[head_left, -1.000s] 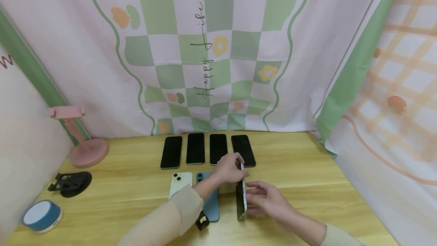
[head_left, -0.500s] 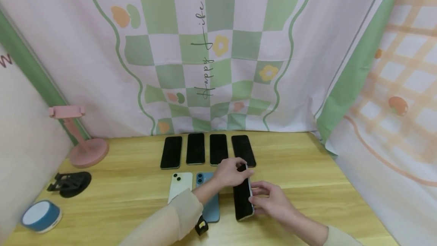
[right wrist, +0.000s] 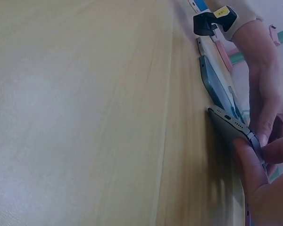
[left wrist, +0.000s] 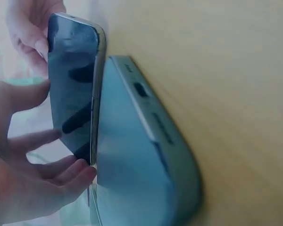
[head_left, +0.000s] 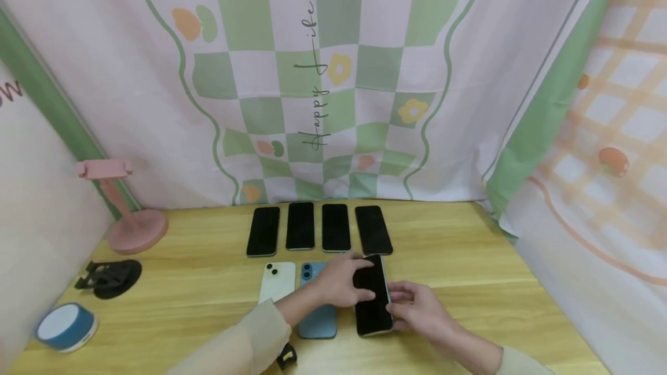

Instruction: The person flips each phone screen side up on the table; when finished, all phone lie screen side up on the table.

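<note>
A black-screened phone (head_left: 374,314) faces up, tilted, its right side raised off the wooden table. My right hand (head_left: 419,310) pinches its right long edge; in the right wrist view the thumb and a finger sit on opposite faces of the phone (right wrist: 226,123). From the other side my left hand (head_left: 339,279) touches the upper left of the screen with spread thumb and fingers. In the left wrist view, its fingertips meet the phone's glass (left wrist: 68,56) and far edge. Just left, a blue phone (head_left: 318,323) lies back up, partly covered by my left hand.
A pale green phone (head_left: 276,282) lies back up left of the blue one. Behind stand several black-screened phones in a row, the rightmost phone (head_left: 373,230) nearest my hands. Farther left are a pink stand (head_left: 136,230), a black folded holder (head_left: 109,278) and a blue-and-white round device (head_left: 66,327).
The phone has tipped from standing on its long edge to nearly flat, screen up. My left hand has shifted from its top end down onto the screen's left side; my right hand keeps its edge.
</note>
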`<state>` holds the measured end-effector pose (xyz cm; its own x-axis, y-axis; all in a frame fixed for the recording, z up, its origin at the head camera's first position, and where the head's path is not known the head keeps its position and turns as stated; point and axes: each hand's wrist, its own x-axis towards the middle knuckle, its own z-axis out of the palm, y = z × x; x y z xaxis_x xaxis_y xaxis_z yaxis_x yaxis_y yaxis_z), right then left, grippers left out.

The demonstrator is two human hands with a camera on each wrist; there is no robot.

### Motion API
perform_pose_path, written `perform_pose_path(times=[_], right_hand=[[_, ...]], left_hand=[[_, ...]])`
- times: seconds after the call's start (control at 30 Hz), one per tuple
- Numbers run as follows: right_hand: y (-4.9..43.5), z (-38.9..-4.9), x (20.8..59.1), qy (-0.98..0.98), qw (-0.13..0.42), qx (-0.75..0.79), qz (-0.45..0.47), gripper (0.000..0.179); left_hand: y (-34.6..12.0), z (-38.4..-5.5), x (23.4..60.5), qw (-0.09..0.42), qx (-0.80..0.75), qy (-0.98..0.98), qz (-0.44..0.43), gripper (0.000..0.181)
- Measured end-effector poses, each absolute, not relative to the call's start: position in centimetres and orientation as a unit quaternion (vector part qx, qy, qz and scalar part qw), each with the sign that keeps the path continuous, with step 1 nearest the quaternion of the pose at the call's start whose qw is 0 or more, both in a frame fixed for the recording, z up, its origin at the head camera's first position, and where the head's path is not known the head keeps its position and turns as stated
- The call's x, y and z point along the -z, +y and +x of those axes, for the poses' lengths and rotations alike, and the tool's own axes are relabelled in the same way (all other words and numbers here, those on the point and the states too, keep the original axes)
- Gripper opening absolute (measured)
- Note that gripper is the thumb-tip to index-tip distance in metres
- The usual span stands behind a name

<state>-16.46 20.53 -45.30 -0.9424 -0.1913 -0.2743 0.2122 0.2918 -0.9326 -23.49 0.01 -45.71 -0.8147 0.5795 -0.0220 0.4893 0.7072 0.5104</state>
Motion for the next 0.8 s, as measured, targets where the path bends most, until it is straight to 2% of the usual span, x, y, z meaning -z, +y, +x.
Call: perform_pose_path(times=[0.23,0.37,0.57,0.8], right_hand=[[20.5,-16.6,46.0,0.792,0.177,0.585,-0.001,0.059],[20.4,-16.4,46.2,0.817,0.152,0.556,-0.024,0.061],[20.0,-16.2,45.7,0.863,0.113,0.487,-0.070,0.073],[19.4,-16.2,45.0,0.895,0.107,0.428,-0.067,0.085]], left_hand=[[-1.0,-23.0,45.4,0.111,-0.167,0.923,0.328,0.079],[-1.3,-22.8,45.6,0.115,-0.137,0.924,0.338,0.089],[-1.4,-22.7,46.1,0.108,-0.131,0.926,0.338,0.090],[-1.4,-22.7,46.3,0.103,-0.131,0.925,0.342,0.090]])
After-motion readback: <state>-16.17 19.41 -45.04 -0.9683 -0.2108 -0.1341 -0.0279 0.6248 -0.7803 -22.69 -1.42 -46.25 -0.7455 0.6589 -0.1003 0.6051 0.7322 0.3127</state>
